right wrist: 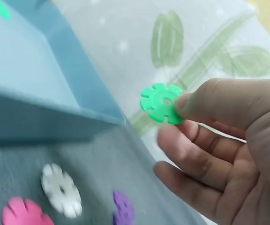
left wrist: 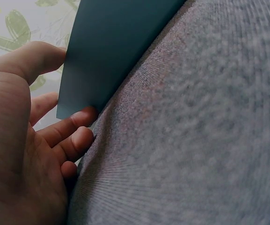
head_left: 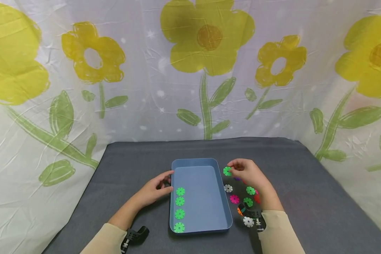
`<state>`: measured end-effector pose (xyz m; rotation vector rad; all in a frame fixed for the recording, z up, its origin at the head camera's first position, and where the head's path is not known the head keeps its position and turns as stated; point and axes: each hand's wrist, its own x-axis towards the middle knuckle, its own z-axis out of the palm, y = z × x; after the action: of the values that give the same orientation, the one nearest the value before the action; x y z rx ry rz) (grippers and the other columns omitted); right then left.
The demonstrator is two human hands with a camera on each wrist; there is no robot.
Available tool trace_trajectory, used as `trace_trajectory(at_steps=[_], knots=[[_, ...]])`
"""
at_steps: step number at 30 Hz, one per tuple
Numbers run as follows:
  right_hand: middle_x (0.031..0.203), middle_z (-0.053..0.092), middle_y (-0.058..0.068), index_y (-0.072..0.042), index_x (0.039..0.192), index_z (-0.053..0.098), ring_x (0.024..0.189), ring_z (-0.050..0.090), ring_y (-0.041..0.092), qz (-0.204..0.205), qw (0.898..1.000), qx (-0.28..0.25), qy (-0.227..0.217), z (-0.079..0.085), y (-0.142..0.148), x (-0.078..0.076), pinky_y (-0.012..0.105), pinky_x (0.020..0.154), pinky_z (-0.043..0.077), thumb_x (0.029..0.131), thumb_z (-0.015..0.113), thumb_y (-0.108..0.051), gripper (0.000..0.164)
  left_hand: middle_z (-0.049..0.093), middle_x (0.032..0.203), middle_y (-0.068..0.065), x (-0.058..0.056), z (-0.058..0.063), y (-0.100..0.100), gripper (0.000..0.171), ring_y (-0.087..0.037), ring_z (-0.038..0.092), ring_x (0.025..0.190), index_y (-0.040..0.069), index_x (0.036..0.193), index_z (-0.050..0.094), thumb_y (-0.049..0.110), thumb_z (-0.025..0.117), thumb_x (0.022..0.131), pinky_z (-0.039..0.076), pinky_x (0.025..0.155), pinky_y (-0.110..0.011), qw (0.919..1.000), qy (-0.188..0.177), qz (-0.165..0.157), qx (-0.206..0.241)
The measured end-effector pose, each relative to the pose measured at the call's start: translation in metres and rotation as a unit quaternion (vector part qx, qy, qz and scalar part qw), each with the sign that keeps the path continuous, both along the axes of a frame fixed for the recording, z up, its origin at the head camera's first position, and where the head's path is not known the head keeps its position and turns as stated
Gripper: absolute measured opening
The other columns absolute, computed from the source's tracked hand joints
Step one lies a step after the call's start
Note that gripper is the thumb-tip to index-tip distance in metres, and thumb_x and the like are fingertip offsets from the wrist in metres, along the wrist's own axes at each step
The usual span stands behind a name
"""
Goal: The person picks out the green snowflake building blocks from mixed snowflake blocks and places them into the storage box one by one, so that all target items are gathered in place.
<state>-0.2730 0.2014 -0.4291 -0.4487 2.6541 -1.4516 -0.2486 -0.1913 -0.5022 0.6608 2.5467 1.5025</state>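
A green notched plastic disc (right wrist: 160, 104) is pinched between the thumb and a finger of my right hand (head_left: 249, 173), raised just right of the blue tray (head_left: 195, 163). In the right wrist view the other fingers curve loosely below it. My left hand (head_left: 151, 189) rests against the tray's left side; its thumb and fingertips touch the outer wall (left wrist: 111, 51), as the left wrist view shows. Inside the tray, several green notched discs (head_left: 179, 201) lie in a column along the left wall.
Right of the tray lie several loose notched discs: a white one (head_left: 228, 188), a pink one (head_left: 234, 199), a purple one (right wrist: 124, 207) and some green ones (head_left: 250, 190). Dark grey cloth (head_left: 139, 155) covers the table. A flowered curtain (head_left: 139, 70) hangs behind.
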Motion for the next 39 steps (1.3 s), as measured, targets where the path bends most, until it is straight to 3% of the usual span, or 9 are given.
trace_trajectory(at_steps=[3,8,20,24,31,39], knots=[[0.099,0.069,0.013,0.001,0.116,0.068,0.094,0.069,0.042,0.022,0.998,-0.047,-0.022,0.001,-0.010,0.000,0.046,0.075,0.056,0.100,0.068,-0.009,0.019,0.058,0.123,-0.014,0.000,0.000,-0.001,0.063,-0.018,0.050,0.081,0.005,0.155,0.043,0.022,0.070,0.100,0.043,0.068,-0.029,1.0000,0.001,0.001,0.001],[0.098,0.068,0.016,0.005,0.116,0.066,0.097,0.068,0.046,0.040,0.992,-0.098,-0.064,0.006,-0.030,-0.002,0.050,0.089,0.055,0.099,0.069,-0.008,0.022,0.058,0.123,-0.014,0.001,0.000,-0.002,0.065,-0.018,0.049,0.079,0.003,0.156,0.041,0.024,0.069,0.101,0.043,0.068,-0.029,1.0000,0.007,-0.005,0.005],[0.103,0.070,0.014,0.005,0.118,0.064,0.097,0.071,0.036,0.059,0.982,-0.108,-0.146,0.015,-0.071,-0.014,0.052,0.096,0.051,0.099,0.070,-0.012,0.026,0.058,0.124,-0.012,0.001,0.002,0.000,0.065,-0.018,0.049,0.079,0.007,0.156,0.041,0.025,0.070,0.100,0.043,0.068,-0.029,0.9999,-0.008,0.000,0.008],[0.101,0.069,0.012,0.004,0.116,0.066,0.087,0.071,0.027,0.064,0.983,-0.084,-0.151,0.010,-0.088,-0.016,0.050,0.092,0.054,0.098,0.069,-0.010,0.023,0.058,0.124,-0.012,0.001,0.001,-0.001,0.064,-0.018,0.050,0.079,0.007,0.156,0.042,0.025,0.070,0.100,0.043,0.067,-0.029,1.0000,-0.006,0.000,0.005],[0.095,0.068,0.009,-0.002,0.112,0.071,0.074,0.066,0.027,0.052,0.986,-0.026,-0.156,0.002,-0.117,-0.018,0.044,0.078,0.057,0.099,0.070,-0.012,0.017,0.059,0.124,-0.012,0.000,-0.002,-0.002,0.065,-0.019,0.051,0.081,0.007,0.156,0.043,0.027,0.070,0.100,0.043,0.069,-0.029,1.0000,-0.007,0.002,0.002],[0.065,0.058,0.007,-0.001,0.104,0.073,0.051,0.050,0.013,0.060,0.988,0.017,-0.143,-0.010,-0.141,-0.022,0.031,0.056,0.051,0.095,0.072,-0.008,0.011,0.059,0.123,-0.012,0.001,0.001,-0.002,0.063,-0.018,0.051,0.082,0.006,0.155,0.043,0.025,0.069,0.101,0.044,0.070,-0.029,1.0000,-0.003,0.005,-0.002]])
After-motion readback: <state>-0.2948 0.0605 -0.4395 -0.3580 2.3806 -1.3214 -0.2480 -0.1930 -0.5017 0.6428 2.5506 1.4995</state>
